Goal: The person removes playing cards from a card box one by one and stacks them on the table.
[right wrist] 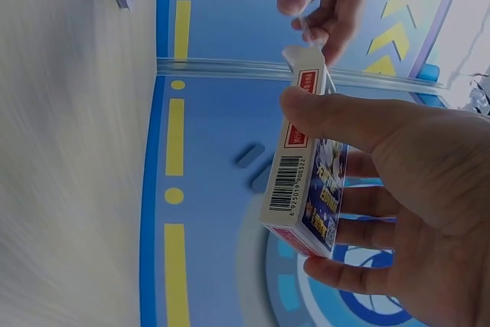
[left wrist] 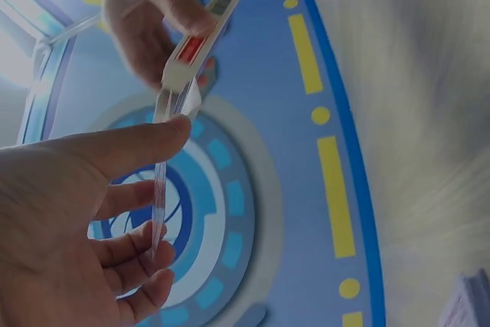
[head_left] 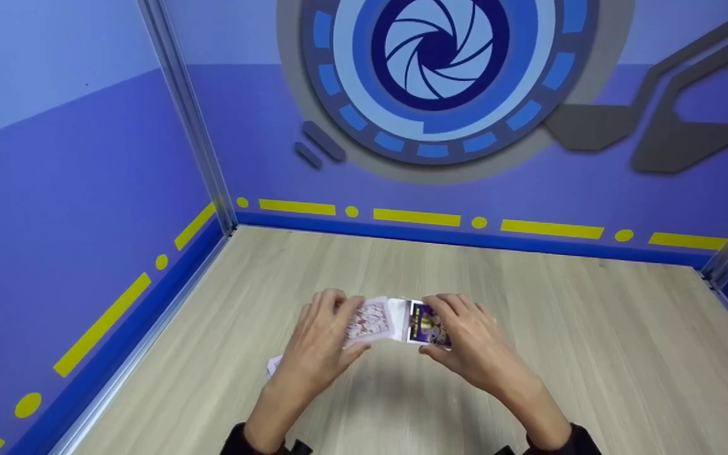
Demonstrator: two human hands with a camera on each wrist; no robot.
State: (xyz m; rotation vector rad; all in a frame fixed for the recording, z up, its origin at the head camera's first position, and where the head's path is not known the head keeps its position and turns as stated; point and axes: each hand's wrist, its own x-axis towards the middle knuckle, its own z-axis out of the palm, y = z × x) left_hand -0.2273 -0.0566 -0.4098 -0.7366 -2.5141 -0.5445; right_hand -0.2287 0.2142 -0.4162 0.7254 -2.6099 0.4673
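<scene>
My left hand (head_left: 320,341) pinches a few playing cards (head_left: 370,319) between thumb and fingers, their patterned backs facing up. Seen edge-on in the left wrist view, the cards (left wrist: 159,204) make a thin layer. Opposite, my right hand (head_left: 481,347) grips a small card box (head_left: 427,323) by its long edges, its dark printed face upward. A barcode and red panels mark the side of the box (right wrist: 295,166). The box's open end, with a white flap (head_left: 397,319), faces the cards, and their near ends meet there. Both hands are raised above the table.
A pile of cards (head_left: 273,364) lies on the wooden table (head_left: 591,354), partly hidden behind my left wrist. Blue printed panels (head_left: 98,208) wall in the table at the left and back, with metal posts (head_left: 190,114) at the corners.
</scene>
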